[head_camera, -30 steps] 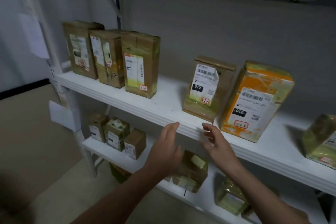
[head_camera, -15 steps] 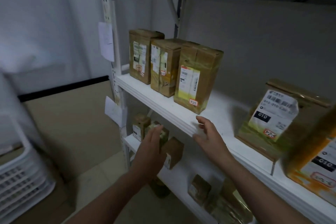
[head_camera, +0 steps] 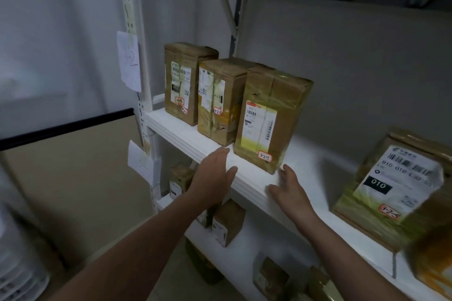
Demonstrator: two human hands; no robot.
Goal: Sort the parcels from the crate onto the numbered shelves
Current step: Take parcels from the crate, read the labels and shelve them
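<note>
Three brown taped parcels stand upright in a row on the white shelf (head_camera: 186, 137): the left parcel (head_camera: 183, 80), the middle parcel (head_camera: 220, 98) and the right parcel (head_camera: 266, 120), tagged 3-2-3. My left hand (head_camera: 215, 176) hovers open at the shelf's front edge, just left of the right parcel. My right hand (head_camera: 291, 190) lies open on the shelf edge, its fingertips near that parcel's lower right corner. Neither hand holds anything. A leaning parcel labelled 010 (head_camera: 396, 190) stands at the far right.
Paper tags (head_camera: 130, 61) hang on the rack's left upright. The lower shelf (head_camera: 242, 261) carries several small brown boxes (head_camera: 227, 222). A white slatted crate (head_camera: 19, 276) shows at the bottom left. An orange parcel (head_camera: 435, 266) is cut off at the right edge.
The view has swung left along the shelf, bringing the three-parcel row to the middle. Both hands moved left with it and rose to the shelf edge by the 3-2-3 parcel.
</note>
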